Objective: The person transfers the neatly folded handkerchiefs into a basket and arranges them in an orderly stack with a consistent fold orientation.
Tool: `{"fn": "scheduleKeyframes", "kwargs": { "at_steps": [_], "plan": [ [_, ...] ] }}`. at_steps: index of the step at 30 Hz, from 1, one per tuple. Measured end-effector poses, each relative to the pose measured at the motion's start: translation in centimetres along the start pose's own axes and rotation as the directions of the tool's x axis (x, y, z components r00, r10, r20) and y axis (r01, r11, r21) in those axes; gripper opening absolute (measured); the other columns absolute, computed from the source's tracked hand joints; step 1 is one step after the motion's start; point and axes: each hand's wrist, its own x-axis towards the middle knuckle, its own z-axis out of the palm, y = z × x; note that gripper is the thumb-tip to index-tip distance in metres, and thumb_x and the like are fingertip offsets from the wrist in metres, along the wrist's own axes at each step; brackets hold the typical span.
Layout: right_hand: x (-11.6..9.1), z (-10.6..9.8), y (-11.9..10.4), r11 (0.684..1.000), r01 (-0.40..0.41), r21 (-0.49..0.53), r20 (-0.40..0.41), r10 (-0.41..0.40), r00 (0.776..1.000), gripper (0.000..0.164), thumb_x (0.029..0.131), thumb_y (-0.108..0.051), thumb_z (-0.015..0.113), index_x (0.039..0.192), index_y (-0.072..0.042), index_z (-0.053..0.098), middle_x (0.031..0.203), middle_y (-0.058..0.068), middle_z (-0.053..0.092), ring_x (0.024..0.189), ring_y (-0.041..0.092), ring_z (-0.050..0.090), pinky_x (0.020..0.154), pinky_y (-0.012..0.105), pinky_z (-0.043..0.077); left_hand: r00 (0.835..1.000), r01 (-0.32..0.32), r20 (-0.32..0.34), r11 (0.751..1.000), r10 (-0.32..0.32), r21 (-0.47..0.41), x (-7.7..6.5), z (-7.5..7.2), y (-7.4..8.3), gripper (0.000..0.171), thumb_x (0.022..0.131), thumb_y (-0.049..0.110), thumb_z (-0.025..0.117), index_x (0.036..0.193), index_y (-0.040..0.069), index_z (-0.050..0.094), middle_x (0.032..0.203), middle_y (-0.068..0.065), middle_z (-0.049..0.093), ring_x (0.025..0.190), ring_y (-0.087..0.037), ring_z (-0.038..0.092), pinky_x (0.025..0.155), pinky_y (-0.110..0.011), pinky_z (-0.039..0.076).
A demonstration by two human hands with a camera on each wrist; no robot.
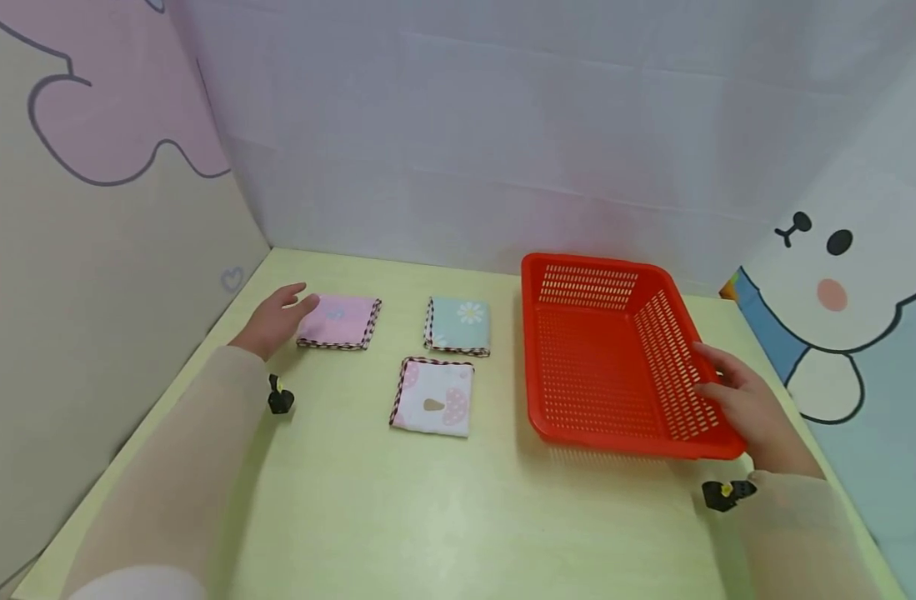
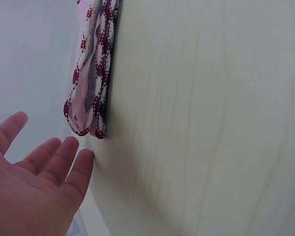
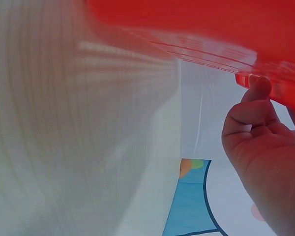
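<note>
At the right, my right hand (image 1: 750, 410) grips the side rim of a red plastic basket (image 1: 638, 445) with perforated walls. In the right wrist view the fingers (image 3: 258, 91) curl at the rim, and the basket's underside hangs over the table. My left hand (image 1: 272, 320) is at the left end of a folded pink cloth (image 1: 341, 321) with a checkered trim. The left wrist view shows its fingers (image 2: 61, 155) loosely spread, holding nothing, just short of the cloth's folded edge (image 2: 91, 93).
A folded mint cloth (image 1: 460, 325) with a daisy lies between the pink cloth and the basket. Nearer me is a folded white cloth (image 1: 432, 398) with pink prints. The pale table (image 1: 427, 517) is bordered by a back curtain (image 1: 488, 150) and printed side panels (image 1: 90, 317).
</note>
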Motion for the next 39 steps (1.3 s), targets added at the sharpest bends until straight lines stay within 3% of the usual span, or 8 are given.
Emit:
{"fn": "scheduleKeyframes", "kwargs": {
  "at_steps": [9,16,22,29,34,39],
  "plan": [
    [-0.1,0.0,-0.2,1.000,-0.016,0.013,0.007,0.016,1.000,0.068,0.108,-0.021,0.052,0.166,-0.026,0.019,0.165,0.022,0.022,0.125,0.028,0.045,0.087,0.032,0.058,0.999,0.049,0.002,0.999,-0.049,0.005,1.0,0.2,-0.3,0.082,0.103,0.059,0.052,0.166,0.018,0.019,0.167,-0.025,0.018,0.149,-0.048,0.024,0.116,-0.067,0.025],
    [0.2,0.1,0.0,0.997,-0.038,0.064,0.006,0.038,0.999,0.068,0.108,-0.019,0.051,0.166,-0.031,0.018,0.165,0.020,0.022,0.125,0.028,0.046,0.088,0.033,0.058,0.998,0.055,-0.020,0.998,-0.055,-0.028,1.8,0.5,-0.9,0.068,0.107,0.033,0.056,0.165,0.014,0.024,0.164,-0.027,0.023,0.146,-0.048,0.031,0.114,-0.062,0.034],
    [0.3,0.0,0.2,0.996,-0.045,0.080,0.010,0.044,0.999,0.068,0.108,-0.017,0.050,0.166,-0.031,0.018,0.165,0.020,0.022,0.123,0.026,0.048,0.089,0.034,0.058,0.999,0.044,-0.016,0.998,-0.043,0.040,1.6,0.9,-0.3,0.069,0.103,0.017,0.061,0.163,0.009,0.028,0.159,-0.029,0.030,0.140,-0.048,0.039,0.108,-0.060,0.041],
    [0.3,-0.2,-0.2,0.999,-0.027,0.028,-0.004,0.027,1.000,0.066,0.107,-0.015,0.050,0.166,-0.024,0.020,0.164,0.023,0.022,0.123,0.025,0.043,0.085,0.028,0.058,0.998,0.056,-0.006,0.987,-0.056,0.151,1.8,1.5,0.6,0.071,0.099,0.016,0.068,0.160,0.005,0.033,0.152,-0.033,0.037,0.130,-0.048,0.045,0.107,-0.060,0.041],
    [0.2,-0.1,-0.1,0.996,-0.056,0.072,0.003,0.056,0.998,0.068,0.107,-0.017,0.051,0.166,-0.030,0.019,0.166,0.020,0.021,0.125,0.027,0.045,0.089,0.033,0.058,0.997,0.070,-0.037,0.970,-0.064,0.234,1.9,1.9,1.3,0.068,0.096,0.015,0.071,0.156,0.004,0.040,0.142,-0.032,0.047,0.115,-0.043,0.051,0.096,-0.054,0.048],
    [0.1,0.0,0.0,0.995,-0.055,0.082,0.006,0.055,0.998,0.068,0.108,-0.017,0.051,0.166,-0.030,0.019,0.166,0.020,0.020,0.126,0.028,0.045,0.089,0.034,0.058,0.996,0.085,-0.034,0.967,-0.079,0.238,2.6,1.9,1.1,0.063,0.095,0.011,0.071,0.152,0.006,0.044,0.141,-0.030,0.049,0.109,-0.039,0.052,0.083,-0.044,0.049]
  ]
}}
